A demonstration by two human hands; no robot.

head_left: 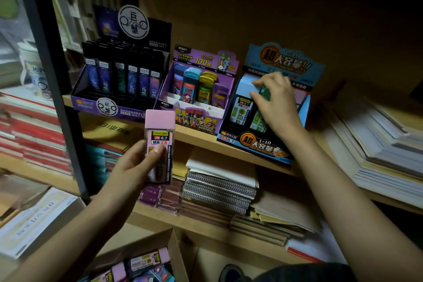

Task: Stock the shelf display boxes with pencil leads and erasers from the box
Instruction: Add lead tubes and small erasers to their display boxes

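Now the blue display box holds lead cases; my right hand pinches a green case inside, left hand grips a pink case.

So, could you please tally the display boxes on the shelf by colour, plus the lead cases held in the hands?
Black-and-purple display box: 1
Purple display box: 1
Blue display box: 1
Pink lead case, held by the left hand: 1
Green lead case, pinched by the right hand: 1
Total: 5
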